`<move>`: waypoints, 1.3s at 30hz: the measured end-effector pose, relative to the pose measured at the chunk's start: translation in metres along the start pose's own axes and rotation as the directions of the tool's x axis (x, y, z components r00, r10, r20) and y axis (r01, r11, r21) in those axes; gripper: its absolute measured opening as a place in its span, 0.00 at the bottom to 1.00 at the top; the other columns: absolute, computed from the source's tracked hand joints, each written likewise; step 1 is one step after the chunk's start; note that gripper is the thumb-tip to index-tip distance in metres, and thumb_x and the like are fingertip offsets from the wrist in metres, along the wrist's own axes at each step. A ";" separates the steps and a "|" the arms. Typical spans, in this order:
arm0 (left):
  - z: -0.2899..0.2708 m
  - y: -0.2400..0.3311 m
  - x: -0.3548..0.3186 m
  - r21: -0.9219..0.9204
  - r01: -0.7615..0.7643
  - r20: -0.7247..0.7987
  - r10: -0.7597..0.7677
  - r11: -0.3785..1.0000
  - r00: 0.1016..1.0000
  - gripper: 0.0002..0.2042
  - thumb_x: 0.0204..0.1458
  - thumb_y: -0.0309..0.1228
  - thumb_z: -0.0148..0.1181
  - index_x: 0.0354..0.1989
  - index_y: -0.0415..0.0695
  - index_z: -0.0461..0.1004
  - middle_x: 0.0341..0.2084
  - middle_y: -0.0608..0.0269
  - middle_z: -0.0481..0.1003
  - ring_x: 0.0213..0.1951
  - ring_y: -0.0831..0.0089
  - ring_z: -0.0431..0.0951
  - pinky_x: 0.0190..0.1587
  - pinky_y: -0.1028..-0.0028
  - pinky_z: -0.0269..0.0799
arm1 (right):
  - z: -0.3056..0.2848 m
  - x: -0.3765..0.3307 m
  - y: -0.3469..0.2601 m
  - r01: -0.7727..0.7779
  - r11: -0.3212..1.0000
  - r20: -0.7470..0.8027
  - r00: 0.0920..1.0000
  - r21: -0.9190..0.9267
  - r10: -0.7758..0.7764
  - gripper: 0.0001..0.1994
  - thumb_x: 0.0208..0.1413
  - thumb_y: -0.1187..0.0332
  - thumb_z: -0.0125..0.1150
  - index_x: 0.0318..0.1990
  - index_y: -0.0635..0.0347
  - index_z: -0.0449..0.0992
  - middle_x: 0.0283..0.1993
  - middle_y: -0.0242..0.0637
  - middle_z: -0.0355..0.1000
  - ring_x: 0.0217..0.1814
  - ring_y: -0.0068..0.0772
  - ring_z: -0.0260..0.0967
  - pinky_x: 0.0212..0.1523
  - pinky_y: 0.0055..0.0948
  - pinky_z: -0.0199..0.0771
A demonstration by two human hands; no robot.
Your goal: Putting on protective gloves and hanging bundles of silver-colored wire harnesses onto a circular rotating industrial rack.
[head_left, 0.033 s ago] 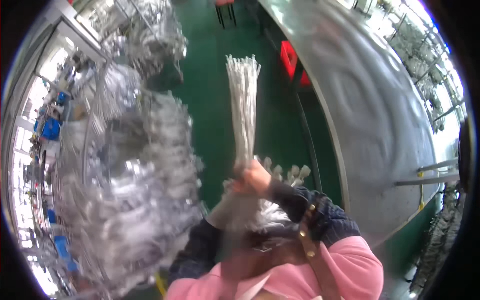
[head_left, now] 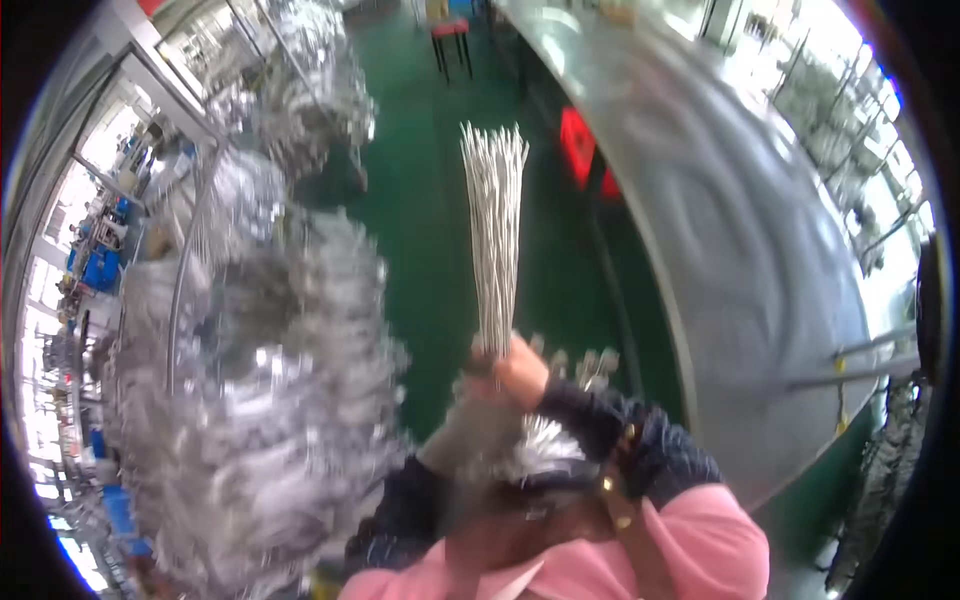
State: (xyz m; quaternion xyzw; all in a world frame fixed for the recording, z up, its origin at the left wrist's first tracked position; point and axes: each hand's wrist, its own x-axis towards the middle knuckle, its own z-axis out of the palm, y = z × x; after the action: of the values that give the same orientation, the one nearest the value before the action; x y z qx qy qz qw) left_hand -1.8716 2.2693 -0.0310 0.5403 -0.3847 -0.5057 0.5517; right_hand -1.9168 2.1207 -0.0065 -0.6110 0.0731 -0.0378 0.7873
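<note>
A bundle of thin white wires (head_left: pixel 494 230) stands up in front of me, its loose ends fanned out slightly at the top. My right hand (head_left: pixel 522 374) is closed round the bundle's lower part. Against it on the left, my left hand (head_left: pixel 480 366) also grips the bundle; its fingers are blurred and partly hidden. Below the hands, near my chest, more white wire ends (head_left: pixel 545 448) stick out. Several pale connector-like tips (head_left: pixel 590 365) show beyond my right wrist, too blurred to tell exactly.
On the left, racks hold large masses of hanging wire bundles (head_left: pixel 260 430), close to my left arm. A long metal-topped table (head_left: pixel 740 260) curves along the right. Under its edge sits a red crate (head_left: pixel 576 145). A red-topped stool (head_left: pixel 451 30) stands ahead on the green floor (head_left: pixel 420 200).
The view has tipped up a little, so the stool shows more fully. The wire bundle and my hands sit slightly lower in the picture; both hands keep their grip.
</note>
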 end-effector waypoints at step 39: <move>-0.853 0.214 0.877 -0.463 0.149 -0.387 -0.350 0.874 0.853 0.05 0.49 0.29 0.55 0.23 0.46 0.68 0.14 0.73 0.63 0.14 0.82 0.62 0.16 0.81 0.56 | -0.472 1.072 0.032 0.184 0.972 -0.085 0.977 -0.143 -0.197 0.37 0.27 0.66 0.71 0.51 0.64 0.64 0.46 0.48 0.68 0.51 0.45 0.65 0.52 0.37 0.64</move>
State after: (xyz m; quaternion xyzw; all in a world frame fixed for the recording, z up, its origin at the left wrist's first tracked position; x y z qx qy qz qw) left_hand -0.8441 1.5715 -0.0291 0.5601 -0.0513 -0.5024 0.6567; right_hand -0.9365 1.5179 -0.2256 -0.6643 0.0553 -0.1384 0.7325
